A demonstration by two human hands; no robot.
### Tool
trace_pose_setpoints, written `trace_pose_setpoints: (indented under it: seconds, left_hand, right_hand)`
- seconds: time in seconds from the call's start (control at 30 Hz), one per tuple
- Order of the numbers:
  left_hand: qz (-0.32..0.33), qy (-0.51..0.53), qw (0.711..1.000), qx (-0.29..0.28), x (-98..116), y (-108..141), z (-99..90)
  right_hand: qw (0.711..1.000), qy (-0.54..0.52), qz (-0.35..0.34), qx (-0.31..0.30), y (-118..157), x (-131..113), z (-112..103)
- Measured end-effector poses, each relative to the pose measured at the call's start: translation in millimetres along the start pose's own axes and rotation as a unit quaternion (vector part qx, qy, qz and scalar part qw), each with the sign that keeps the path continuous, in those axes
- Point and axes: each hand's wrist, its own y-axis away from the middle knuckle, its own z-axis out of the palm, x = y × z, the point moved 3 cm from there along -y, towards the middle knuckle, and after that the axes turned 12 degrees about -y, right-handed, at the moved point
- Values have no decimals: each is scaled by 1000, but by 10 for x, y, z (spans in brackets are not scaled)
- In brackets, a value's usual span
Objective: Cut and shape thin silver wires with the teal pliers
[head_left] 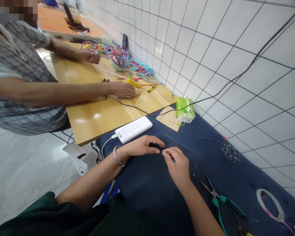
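My left hand (146, 145), with a silver bangle (116, 156) at the wrist, hovers above the dark blue cloth (147, 186). Its thumb and fingers are apart, and nothing shows between them. Right beside its fingertips, my right hand (178, 164) is closed in a pinch; whatever it grips is too small to make out. Thin straight wires (184, 146) lie on the cloth just beyond both hands. Green-handled long-nose pliers (215, 195) rest with jaws apart to the right of my right forearm. Farther right are a bundle of wire loops (229, 151) and a pale ring-shaped spool (270, 205).
A white power bank (134, 129) with a cable lies beyond my left hand. Near the tiled wall stands a green tissue pack (185, 109). At the wooden table (88, 124), another person's hand (123, 89) is at a yellow glue gun (134, 83), near colourful pipe cleaners (137, 65).
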Motion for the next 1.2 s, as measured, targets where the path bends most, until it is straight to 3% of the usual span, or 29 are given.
trace_pose_setpoints:
  seconds: [0.13,0.3,0.5,0.77,1.03,1.2]
  left_hand:
    - [-64,39,996,46,-101,-1,-15]
    - [-72,61,994,48,-114,-17,50]
    - [-25,148,988,-34,177,-26,179]
    - [-102,299,943,-105,468,-98,586]
    - [-118,372,896,-211,860,-302,1062]
    - [-126,396,868,-270,929,-417,1404]
  right_hand:
    - [1000,2,9,6,22,44,9]
    - [1000,-14,19,9,50,61,9]
    - [994,-98,50,25,15,-145,-199]
    - [975,-179,123,44,242,-171,-497]
    - [942,-253,177,131,777,-77,-1001]
    - [925,-273,195,177,1029,13,-1194]
